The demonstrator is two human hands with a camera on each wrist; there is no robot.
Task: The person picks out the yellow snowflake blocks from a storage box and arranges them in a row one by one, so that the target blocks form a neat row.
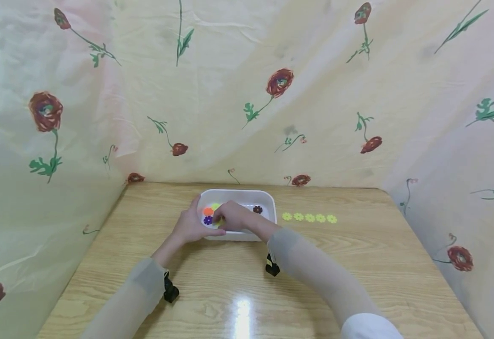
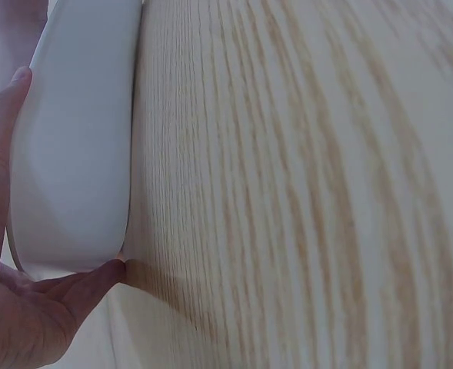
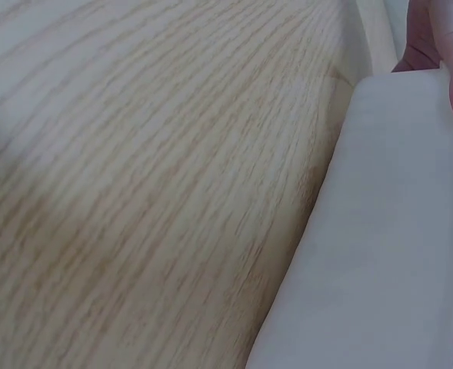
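Right sleeve (image 1: 323,273) foremost. Left hand (image 1: 189,226) grips tray (image 1: 238,237); right hand (image 1: 235,215) beside flowers (image 1: 208,220), hold unclear. Presumably picking; next calls for clean lift.

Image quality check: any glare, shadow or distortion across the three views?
Head: bright glare streak low on the light-brown wood-grain table. Left wrist: wood grain bows strongly, likely lens distortion; dark shadow beside the left hand's fingertips. Right wrist: dim, low contrast, the white rounded-rectangular tray looking flat grey.
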